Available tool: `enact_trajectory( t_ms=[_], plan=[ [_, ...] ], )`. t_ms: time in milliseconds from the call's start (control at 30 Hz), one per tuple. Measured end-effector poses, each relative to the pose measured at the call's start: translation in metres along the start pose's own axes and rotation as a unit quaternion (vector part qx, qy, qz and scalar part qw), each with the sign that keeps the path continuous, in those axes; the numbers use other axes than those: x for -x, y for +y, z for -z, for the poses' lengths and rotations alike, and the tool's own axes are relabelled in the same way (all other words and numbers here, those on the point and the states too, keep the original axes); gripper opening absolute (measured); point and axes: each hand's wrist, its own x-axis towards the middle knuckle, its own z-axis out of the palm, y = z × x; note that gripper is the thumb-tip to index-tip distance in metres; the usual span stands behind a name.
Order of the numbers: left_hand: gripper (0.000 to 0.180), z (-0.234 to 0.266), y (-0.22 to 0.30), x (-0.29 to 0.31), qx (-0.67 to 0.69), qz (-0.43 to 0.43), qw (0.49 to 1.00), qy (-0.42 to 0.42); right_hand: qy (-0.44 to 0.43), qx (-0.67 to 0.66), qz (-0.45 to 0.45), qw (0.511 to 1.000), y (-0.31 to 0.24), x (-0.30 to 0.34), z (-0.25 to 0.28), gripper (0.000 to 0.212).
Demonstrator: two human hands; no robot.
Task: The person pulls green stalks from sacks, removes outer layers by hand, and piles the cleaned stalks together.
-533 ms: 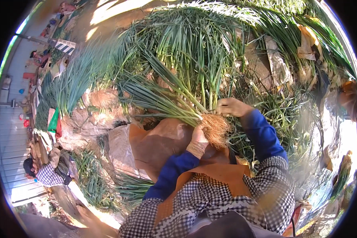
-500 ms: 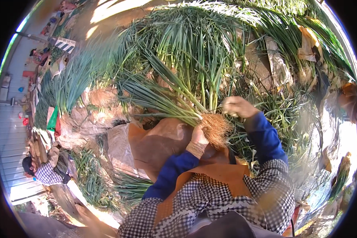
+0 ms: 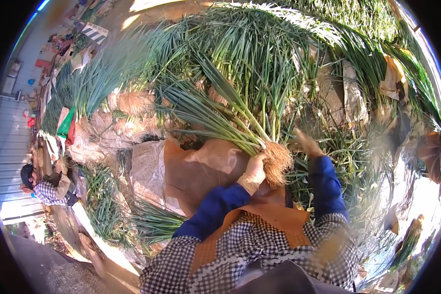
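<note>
My left hand (image 3: 254, 171) is closed round the lower ends of a bunch of green onions (image 3: 242, 130). Their pale brown, tangled roots (image 3: 278, 159) hang beside its fingers, while the long leaves fan up and to the left. Just right of the roots is my right hand (image 3: 307, 143), lifted over a litter of loose green leaves (image 3: 345, 152). Motion blurs its fingers, so I cannot make out whether it holds anything. Ahead of both hands lies a big heap of green onions (image 3: 250, 59) with leaves pointing away.
A brown sheet (image 3: 206, 176) covers my lap. More rooted bunches (image 3: 132, 105) lie at the left, by a green-and-red cloth (image 3: 66, 125). Another person (image 3: 49, 191) sits at the far left edge. Torn paper (image 3: 353, 93) lies to the right.
The view has tilted a little, shifting the scene. My right hand has moved slightly down and right, its fingers now blurred. My left hand keeps its hold on the bunch.
</note>
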Motion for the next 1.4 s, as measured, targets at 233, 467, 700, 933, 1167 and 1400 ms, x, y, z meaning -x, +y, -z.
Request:
enact_trajectory(
  t_ms=[233, 467, 700, 933, 1167, 1400],
  plan=[
    [0.033, 0.029, -0.009, -0.006, -0.217, -0.120, 0.967, -0.058, -0.141, -0.001, 0.238, 0.961, -0.048, 0.002, -0.098, 0.104],
    [0.029, -0.011, 0.031, 0.035, -0.142, 0.150, 0.975, -0.078, -0.204, -0.101, 0.173, 0.958, -0.031, 0.027, -0.083, 0.084],
    [0.033, -0.038, 0.017, 0.023, -0.059, 0.035, 0.997, 0.038, -0.101, -0.460, 0.097, 0.877, 0.015, 0.001, -0.100, 0.037],
    [0.022, 0.012, -0.006, -0.015, -0.058, 0.067, 0.996, -0.024, 0.130, 0.465, 0.477, 0.734, -0.117, -0.046, -0.113, 0.039],
    [0.028, 0.099, 0.002, -0.062, -0.229, -0.178, 0.925, -0.246, 0.056, 0.707, 0.467, 0.529, -0.211, -0.082, -0.199, 0.016],
    [0.016, -0.005, 0.021, 0.016, -0.027, 0.115, 0.990, -0.071, 0.104, 0.109, 0.591, 0.793, -0.263, -0.008, 0.001, 0.021]
  ],
)
